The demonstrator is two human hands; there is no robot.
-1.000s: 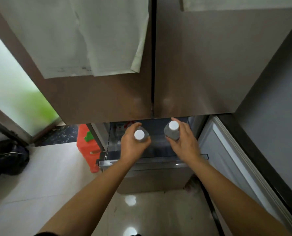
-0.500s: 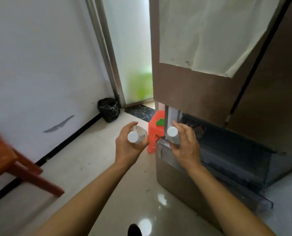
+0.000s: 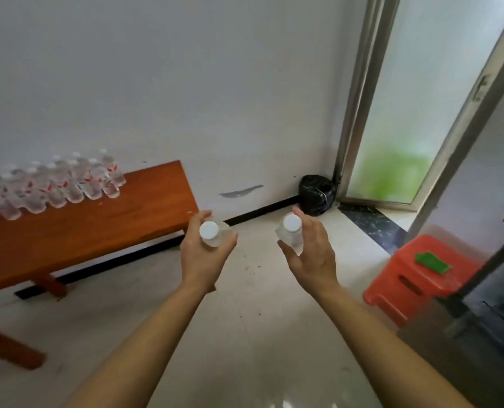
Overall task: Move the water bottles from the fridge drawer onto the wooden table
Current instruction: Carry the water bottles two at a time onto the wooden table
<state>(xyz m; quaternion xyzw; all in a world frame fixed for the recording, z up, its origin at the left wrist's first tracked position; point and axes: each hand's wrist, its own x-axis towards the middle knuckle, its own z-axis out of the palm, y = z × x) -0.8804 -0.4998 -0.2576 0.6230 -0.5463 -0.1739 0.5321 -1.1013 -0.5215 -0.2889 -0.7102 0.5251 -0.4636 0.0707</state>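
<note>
Holding a small clear plastic water bottle with a white cap (image 3: 212, 235) in my left hand (image 3: 203, 260), fingers curled round it, and a second white-capped clear bottle (image 3: 290, 234) gripped likewise in my right hand (image 3: 311, 260), I have both above pale tiled floor (image 3: 253, 319) running open to the reddish-brown wooden table (image 3: 97, 231). On it clear red-labelled bottles (image 3: 56, 184) stand massed far left, well apart from its right-hand edge. At my right stands an orange plastic stool (image 3: 415, 278)
</note>
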